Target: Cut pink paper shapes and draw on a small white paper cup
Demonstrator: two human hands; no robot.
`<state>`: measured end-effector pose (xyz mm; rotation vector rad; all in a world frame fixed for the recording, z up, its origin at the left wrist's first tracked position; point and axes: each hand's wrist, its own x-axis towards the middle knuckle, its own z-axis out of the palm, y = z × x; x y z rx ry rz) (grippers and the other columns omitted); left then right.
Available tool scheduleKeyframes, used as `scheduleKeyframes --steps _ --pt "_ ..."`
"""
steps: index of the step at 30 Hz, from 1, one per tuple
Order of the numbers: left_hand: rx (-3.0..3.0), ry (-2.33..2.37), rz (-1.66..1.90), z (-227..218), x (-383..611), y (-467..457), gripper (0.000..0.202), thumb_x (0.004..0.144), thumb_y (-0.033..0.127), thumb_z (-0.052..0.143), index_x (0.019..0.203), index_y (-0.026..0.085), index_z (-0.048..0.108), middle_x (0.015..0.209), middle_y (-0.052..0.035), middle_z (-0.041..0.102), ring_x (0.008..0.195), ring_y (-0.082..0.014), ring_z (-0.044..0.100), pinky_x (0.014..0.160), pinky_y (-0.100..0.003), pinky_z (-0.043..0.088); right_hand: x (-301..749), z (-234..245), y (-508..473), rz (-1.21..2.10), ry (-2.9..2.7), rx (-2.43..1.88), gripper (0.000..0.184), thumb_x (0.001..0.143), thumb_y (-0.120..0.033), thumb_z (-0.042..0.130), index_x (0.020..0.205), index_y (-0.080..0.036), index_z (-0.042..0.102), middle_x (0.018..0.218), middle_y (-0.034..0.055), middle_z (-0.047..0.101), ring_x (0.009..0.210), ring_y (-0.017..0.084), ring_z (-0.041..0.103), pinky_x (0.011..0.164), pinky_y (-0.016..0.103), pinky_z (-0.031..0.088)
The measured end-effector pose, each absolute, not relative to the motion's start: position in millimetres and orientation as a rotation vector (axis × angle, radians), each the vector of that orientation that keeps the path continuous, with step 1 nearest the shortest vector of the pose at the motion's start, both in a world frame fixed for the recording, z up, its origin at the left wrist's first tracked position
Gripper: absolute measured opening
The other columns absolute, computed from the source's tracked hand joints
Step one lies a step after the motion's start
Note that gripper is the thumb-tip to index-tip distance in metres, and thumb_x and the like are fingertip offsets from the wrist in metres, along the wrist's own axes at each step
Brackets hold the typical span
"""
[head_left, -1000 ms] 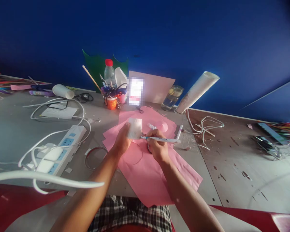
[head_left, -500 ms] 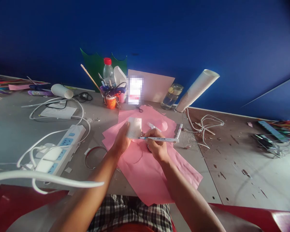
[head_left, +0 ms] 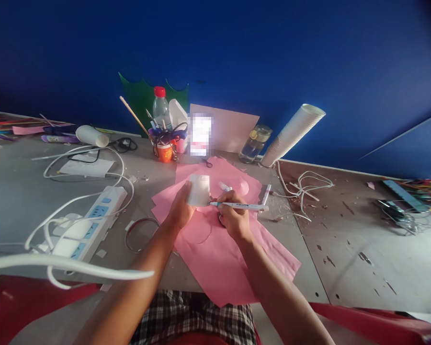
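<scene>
My left hand (head_left: 179,207) grips a small white paper cup (head_left: 198,190), held up over pink paper sheets (head_left: 219,249) spread on the table. My right hand (head_left: 233,218) is closed round a white marker pen (head_left: 239,206), which lies level with its tip touching the cup's right side. Another marker (head_left: 265,194) and a pen cap (head_left: 224,186) lie on the pink paper just behind my hands. A cut pink circle (head_left: 197,230) rests on the sheet below my left hand.
A white power strip (head_left: 89,223) with looping cables sits at the left. At the back stand a water bottle (head_left: 160,109), an orange pot of tools (head_left: 165,152), a glass jar (head_left: 255,143) and a leaning stack of paper cups (head_left: 290,134). Loose white wires (head_left: 309,187) lie right.
The cup has turned slightly in my left hand and the pen tip has shifted a little along it. Nothing else has moved.
</scene>
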<state>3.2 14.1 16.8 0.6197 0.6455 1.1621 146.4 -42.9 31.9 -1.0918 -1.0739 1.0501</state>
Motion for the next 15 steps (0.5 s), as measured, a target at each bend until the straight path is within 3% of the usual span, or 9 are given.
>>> scheduleKeyframes --steps 5,15 --pt "0.566 0.65 1.151 19.8 4.3 14.2 0.042 0.088 0.054 0.06 0.091 0.014 0.072 0.087 -0.0123 0.075 0.098 -0.0305 0.072 0.084 -0.041 0.058 147.5 32.4 -44.3 1.048 -1.126 -1.073 0.002 0.074 -0.026 0.06 0.075 -0.024 0.059 0.07 -0.0009 0.058 0.055 0.013 0.042 0.047 0.025 0.03" --pt "0.551 0.676 1.107 23.5 2.9 14.1 0.049 0.089 0.058 0.057 0.097 0.012 0.073 0.091 -0.0146 0.077 0.103 -0.0332 0.072 0.088 -0.043 0.058 146.6 32.4 -44.9 1.064 -1.086 -1.052 0.006 0.074 -0.028 0.063 0.076 -0.024 0.058 0.071 -0.0013 0.056 0.053 0.011 0.041 0.045 0.025 0.032"
